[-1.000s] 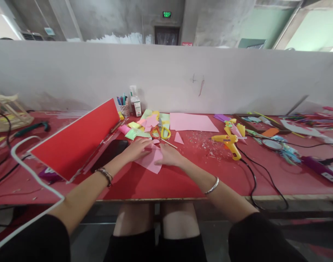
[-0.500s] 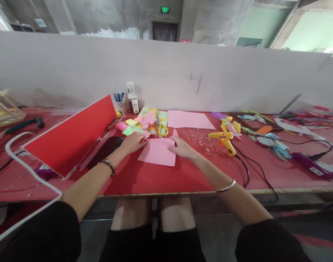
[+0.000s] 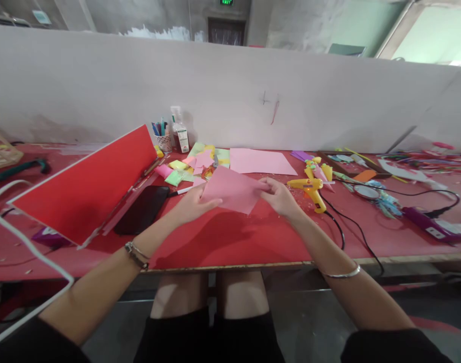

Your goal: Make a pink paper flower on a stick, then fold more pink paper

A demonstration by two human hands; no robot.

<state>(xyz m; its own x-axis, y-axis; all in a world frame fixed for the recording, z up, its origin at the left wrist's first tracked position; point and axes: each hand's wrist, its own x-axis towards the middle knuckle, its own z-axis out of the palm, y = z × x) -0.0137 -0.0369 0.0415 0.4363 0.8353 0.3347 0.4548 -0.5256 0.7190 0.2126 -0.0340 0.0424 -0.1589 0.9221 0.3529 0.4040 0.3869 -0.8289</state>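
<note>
A pink sheet of paper [image 3: 232, 189] is lifted above the red tabletop, tilted, with its shadow falling below it. At its right edge, my right hand [image 3: 280, 197] pinches the paper between thumb and fingers. My left hand [image 3: 194, 204] has the left edge between its outstretched thumb and its fingers, which are partly hidden behind the sheet. Behind the paper lie pink, green and yellow paper scraps [image 3: 175, 176]. A larger pink sheet [image 3: 262, 161] lies flat farther back.
A yellow glue gun [image 3: 309, 191] with a black cord stands to the right. At the left are a leaning red board [image 3: 90, 186], a black phone [image 3: 143, 209] and a white tube arm [image 3: 29, 237]. A pen cup [image 3: 163, 142] and a bottle [image 3: 181, 133] stand by the partition [image 3: 222, 96].
The pink sheet has come up off the table and turned, held in both hands. My right hand has moved right. The yellow-handled scissors are now covered by the paper.
</note>
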